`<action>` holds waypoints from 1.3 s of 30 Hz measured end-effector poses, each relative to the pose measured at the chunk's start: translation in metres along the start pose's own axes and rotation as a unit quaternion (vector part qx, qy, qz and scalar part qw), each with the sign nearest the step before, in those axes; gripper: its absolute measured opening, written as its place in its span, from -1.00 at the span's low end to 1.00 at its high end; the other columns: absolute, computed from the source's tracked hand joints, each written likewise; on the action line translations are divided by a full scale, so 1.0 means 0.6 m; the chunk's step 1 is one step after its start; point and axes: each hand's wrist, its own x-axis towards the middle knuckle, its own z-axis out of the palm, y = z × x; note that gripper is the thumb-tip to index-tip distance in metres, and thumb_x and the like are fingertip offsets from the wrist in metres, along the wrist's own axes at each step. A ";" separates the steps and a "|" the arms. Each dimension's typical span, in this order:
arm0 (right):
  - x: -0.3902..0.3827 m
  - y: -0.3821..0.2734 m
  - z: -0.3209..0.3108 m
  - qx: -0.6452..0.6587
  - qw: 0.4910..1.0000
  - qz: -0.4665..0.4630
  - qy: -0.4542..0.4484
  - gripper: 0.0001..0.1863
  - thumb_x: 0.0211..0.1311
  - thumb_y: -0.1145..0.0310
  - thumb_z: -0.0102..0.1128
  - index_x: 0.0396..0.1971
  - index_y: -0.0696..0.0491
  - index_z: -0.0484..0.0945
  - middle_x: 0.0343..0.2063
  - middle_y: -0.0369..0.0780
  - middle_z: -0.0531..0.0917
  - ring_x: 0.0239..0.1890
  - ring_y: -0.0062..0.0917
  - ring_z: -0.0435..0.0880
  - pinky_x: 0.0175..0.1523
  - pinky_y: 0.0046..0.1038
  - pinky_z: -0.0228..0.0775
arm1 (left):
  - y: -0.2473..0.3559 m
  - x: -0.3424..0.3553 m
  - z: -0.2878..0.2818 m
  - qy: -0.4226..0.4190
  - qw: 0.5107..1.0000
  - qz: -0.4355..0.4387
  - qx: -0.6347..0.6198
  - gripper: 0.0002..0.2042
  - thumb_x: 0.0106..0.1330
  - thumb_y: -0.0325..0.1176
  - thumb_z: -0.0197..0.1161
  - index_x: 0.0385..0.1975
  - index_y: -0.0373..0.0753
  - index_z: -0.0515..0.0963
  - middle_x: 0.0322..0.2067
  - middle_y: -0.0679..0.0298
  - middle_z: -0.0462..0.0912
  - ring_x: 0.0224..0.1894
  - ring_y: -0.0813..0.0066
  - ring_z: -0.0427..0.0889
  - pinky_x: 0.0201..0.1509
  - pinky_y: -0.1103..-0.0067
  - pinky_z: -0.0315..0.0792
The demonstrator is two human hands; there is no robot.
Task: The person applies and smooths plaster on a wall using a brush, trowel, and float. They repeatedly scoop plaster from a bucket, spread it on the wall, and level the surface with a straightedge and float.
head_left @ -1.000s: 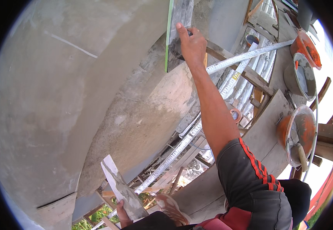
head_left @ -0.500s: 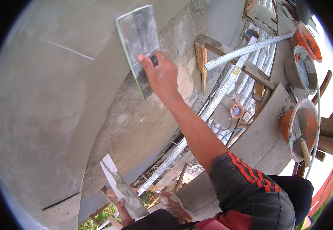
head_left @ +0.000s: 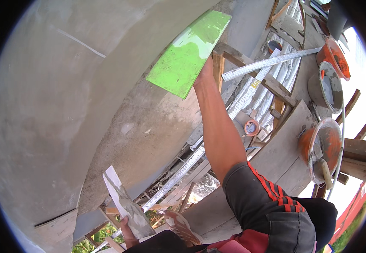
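Your right hand [head_left: 203, 72] is gripping the green float [head_left: 189, 52] flat against the grey plastered wall [head_left: 65, 105], fingers hidden behind it. Your left hand [head_left: 128, 233], fingers closed, is holding a mortar-smeared trowel [head_left: 126, 204] low.

float [head_left: 189, 52] against wall [head_left: 65, 105], upper centre | buckets [head_left: 322, 147] right | trowel [head_left: 126, 204] bottom left

No packages, labels, signs or screens show anywhere in this view of the worksite.
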 end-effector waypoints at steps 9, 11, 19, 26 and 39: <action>-0.008 0.048 0.040 -0.002 0.999 0.033 -0.024 -0.53 0.69 0.14 0.02 0.28 0.21 0.54 0.12 -0.07 0.71 0.10 -0.25 0.78 0.19 -0.10 0.72 | -0.007 -0.003 -0.041 -0.006 1.000 0.013 0.006 -0.23 0.32 0.01 0.40 0.44 -0.34 0.40 0.14 -0.10 0.71 0.15 -0.05 0.74 0.22 0.19 0.66; -0.018 0.058 0.036 0.014 0.998 0.047 -0.035 -0.54 0.69 0.15 0.03 0.27 0.21 0.54 0.10 -0.07 0.72 0.08 -0.27 0.78 0.19 -0.10 0.71 | -0.004 -0.003 -0.029 -0.010 1.000 0.013 0.008 -0.25 0.34 0.03 0.39 0.42 -0.35 0.44 0.15 -0.11 0.72 0.16 -0.02 0.74 0.25 0.21 0.64; -0.211 0.195 0.023 -0.017 0.989 0.144 -0.005 -0.60 0.68 0.15 0.11 0.14 0.21 0.63 -0.10 -0.16 0.76 -0.06 -0.51 0.77 0.03 -0.29 0.68 | 0.008 0.018 -0.005 -0.047 0.997 0.043 0.034 -0.21 0.34 0.02 0.40 0.48 -0.34 0.38 0.21 -0.07 0.68 0.22 -0.10 0.71 0.28 0.20 0.64; -0.204 0.123 -0.078 -0.236 0.967 0.004 0.099 -0.36 0.67 -0.28 0.08 -0.23 0.10 0.59 -0.60 -0.36 0.53 -0.65 -0.69 0.45 -0.53 -0.54 0.32 | -0.007 0.020 -0.043 -0.029 0.999 0.037 0.004 -0.15 0.30 -0.01 0.43 0.53 -0.30 0.27 0.18 -0.09 0.66 0.14 -0.07 0.75 0.18 0.18 0.69; -0.024 0.004 0.001 -0.627 0.716 -0.294 0.086 -0.15 0.44 -0.38 0.33 -0.02 0.31 0.71 -0.21 0.12 0.79 -0.11 -0.08 0.79 0.06 -0.14 0.57 | -0.029 -0.003 -0.039 -0.007 0.999 0.050 0.010 -0.17 0.33 -0.02 0.41 0.53 -0.27 0.27 0.18 -0.04 0.65 0.12 -0.04 0.74 0.19 0.18 0.68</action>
